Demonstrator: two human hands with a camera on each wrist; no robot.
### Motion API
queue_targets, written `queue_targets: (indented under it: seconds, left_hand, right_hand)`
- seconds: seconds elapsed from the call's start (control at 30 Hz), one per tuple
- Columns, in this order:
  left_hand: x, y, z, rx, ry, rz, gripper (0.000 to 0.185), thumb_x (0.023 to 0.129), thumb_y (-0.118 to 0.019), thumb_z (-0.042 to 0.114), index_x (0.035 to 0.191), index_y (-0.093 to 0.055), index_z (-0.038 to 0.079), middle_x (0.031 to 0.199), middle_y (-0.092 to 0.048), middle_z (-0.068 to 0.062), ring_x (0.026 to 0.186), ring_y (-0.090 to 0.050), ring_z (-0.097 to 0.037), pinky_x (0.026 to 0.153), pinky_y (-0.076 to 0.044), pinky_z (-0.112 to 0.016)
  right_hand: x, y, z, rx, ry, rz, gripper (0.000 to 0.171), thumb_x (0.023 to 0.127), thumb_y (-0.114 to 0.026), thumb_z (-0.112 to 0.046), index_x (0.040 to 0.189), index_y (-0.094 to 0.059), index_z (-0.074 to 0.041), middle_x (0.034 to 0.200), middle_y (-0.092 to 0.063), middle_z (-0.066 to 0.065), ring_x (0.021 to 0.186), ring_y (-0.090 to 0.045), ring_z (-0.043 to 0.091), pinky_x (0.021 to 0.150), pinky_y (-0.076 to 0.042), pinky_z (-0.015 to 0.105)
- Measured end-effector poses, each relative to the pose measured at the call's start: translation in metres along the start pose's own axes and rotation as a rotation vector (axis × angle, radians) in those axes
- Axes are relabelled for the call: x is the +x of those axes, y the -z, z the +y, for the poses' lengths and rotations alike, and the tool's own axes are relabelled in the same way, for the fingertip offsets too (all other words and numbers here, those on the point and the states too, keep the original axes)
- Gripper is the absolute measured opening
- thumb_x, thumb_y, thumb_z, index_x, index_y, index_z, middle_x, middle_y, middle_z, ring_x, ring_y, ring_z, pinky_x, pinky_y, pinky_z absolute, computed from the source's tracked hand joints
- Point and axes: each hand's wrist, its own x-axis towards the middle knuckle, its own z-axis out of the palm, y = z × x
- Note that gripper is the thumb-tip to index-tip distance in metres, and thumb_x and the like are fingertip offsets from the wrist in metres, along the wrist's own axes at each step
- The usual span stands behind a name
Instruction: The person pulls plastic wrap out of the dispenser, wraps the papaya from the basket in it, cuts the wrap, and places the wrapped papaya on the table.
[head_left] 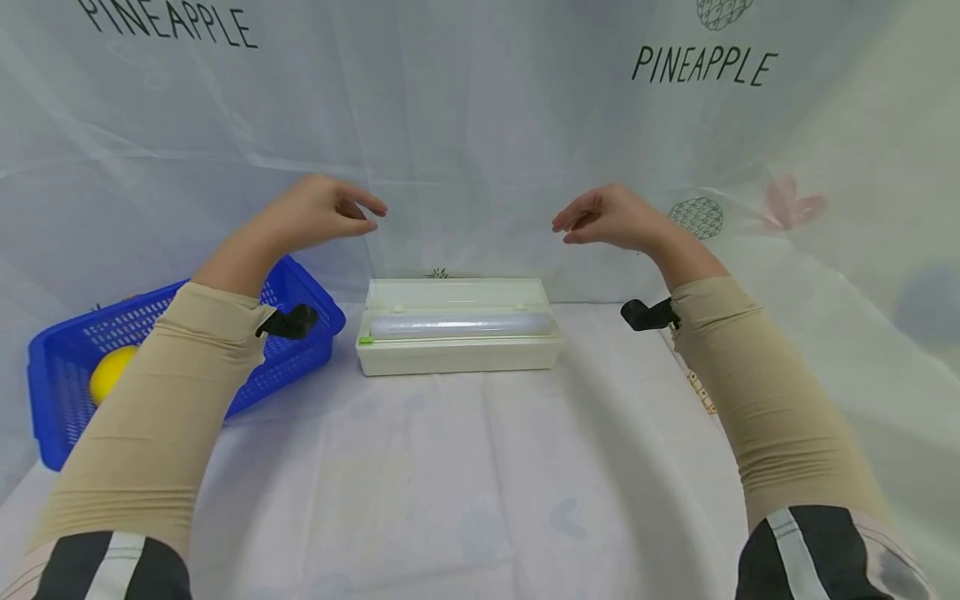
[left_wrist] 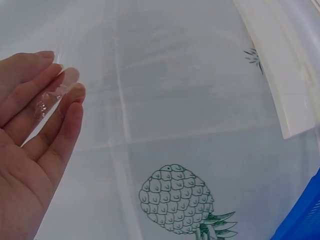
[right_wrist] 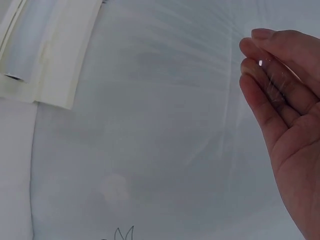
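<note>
Pineapple-printed sheeting (head_left: 465, 125) hangs behind the white surface (head_left: 442, 492), where an open box (head_left: 459, 358) cradling its roll (head_left: 461, 326) sits lower between left hand (head_left: 318, 215) and right hand (head_left: 609, 219), their bent fingers nearly together, pinching clear film (right_wrist: 274, 92) at its edges, held wide apart presumably for tautness.

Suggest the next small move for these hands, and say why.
Perhaps lower the left hand and right hand together, keeping them apart: each pinches clear film, which could bunch, and both are raised above the open box. Whether it is cut from the roll cannot be told.
</note>
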Motion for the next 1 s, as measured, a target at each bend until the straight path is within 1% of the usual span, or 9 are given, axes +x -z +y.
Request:
queue_targets:
  seconds: [0.1,0.27,0.47,0.6,0.73,0.83,0.97,1.0]
  left_hand:
    - [0.0,0.002,0.002,-0.005,-0.006,0.01,0.033,0.097,-0.062,0.019,0.128,-0.064,0.009,0.114,-0.067,-0.02,0.104,-0.062,-0.032,0.089,-0.047,-0.049]
    - [0.0,0.006,0.006,0.013,-0.026,0.046,0.034,0.095,-0.065,0.017,0.128,-0.064,0.007,0.109,-0.068,-0.019,0.101,-0.063,-0.03,0.088,-0.048,-0.048]
    - [0.0,0.009,0.014,0.033,-0.018,0.086,0.038,0.094,-0.066,0.018,0.131,-0.062,0.009,0.106,-0.068,-0.017,0.096,-0.062,-0.027,0.078,-0.048,-0.041]
    - [-0.002,0.014,0.02,0.035,-0.016,0.114,0.039,0.093,-0.067,0.019,0.131,-0.062,0.01,0.106,-0.067,-0.016,0.093,-0.061,-0.025,0.073,-0.047,-0.035]
    - [-0.002,0.021,0.026,0.047,-0.019,0.143,0.04,0.093,-0.067,0.019,0.132,-0.062,0.009,0.106,-0.066,-0.016,0.094,-0.06,-0.024,0.075,-0.047,-0.034]
    - [-0.003,0.026,0.029,0.062,-0.018,0.153,0.041,0.094,-0.066,0.019,0.133,-0.061,0.01,0.108,-0.066,-0.016,0.097,-0.059,-0.025,0.078,-0.047,-0.037]
    - [-0.004,0.03,0.032,0.062,-0.017,0.157,0.042,0.094,-0.066,0.02,0.134,-0.06,0.011,0.109,-0.065,-0.016,0.099,-0.058,-0.025,0.081,-0.046,-0.04]
    - [-0.004,0.031,0.032,0.063,-0.017,0.159,0.042,0.094,-0.067,0.02,0.134,-0.06,0.011,0.109,-0.065,-0.016,0.099,-0.058,-0.025,0.081,-0.046,-0.039]
  right_hand:
    - [0.0,0.003,-0.002,-0.01,0.005,0.014,0.023,0.09,-0.069,-0.009,0.113,-0.071,-0.004,0.114,-0.068,0.009,0.098,-0.063,0.017,0.083,-0.052,0.026]
    - [-0.001,0.01,-0.007,-0.035,0.011,0.023,0.025,0.09,-0.07,-0.008,0.115,-0.07,-0.004,0.118,-0.066,0.01,0.103,-0.061,0.018,0.086,-0.05,0.028]
    - [-0.002,0.017,-0.012,-0.071,0.043,0.035,0.03,0.089,-0.069,-0.001,0.119,-0.067,-0.002,0.122,-0.064,0.013,0.111,-0.058,0.021,0.092,-0.049,0.031]
    - [-0.004,0.022,-0.017,-0.096,0.057,0.06,0.031,0.089,-0.069,-0.001,0.12,-0.067,-0.002,0.121,-0.064,0.013,0.111,-0.058,0.022,0.093,-0.048,0.031]
    - [-0.007,0.028,-0.026,-0.117,0.072,0.088,0.033,0.09,-0.069,-0.003,0.122,-0.066,-0.003,0.122,-0.064,0.013,0.111,-0.057,0.022,0.095,-0.048,0.034]
    - [-0.009,0.033,-0.033,-0.127,0.072,0.093,0.033,0.091,-0.068,-0.004,0.123,-0.065,-0.004,0.123,-0.063,0.012,0.112,-0.056,0.022,0.095,-0.047,0.035]
    - [-0.012,0.037,-0.038,-0.124,0.065,0.093,0.033,0.091,-0.068,-0.004,0.124,-0.065,-0.004,0.123,-0.063,0.011,0.111,-0.056,0.021,0.094,-0.048,0.032]
    - [-0.012,0.037,-0.039,-0.125,0.062,0.094,0.033,0.091,-0.068,-0.004,0.124,-0.065,-0.004,0.123,-0.063,0.011,0.111,-0.057,0.02,0.093,-0.048,0.031]
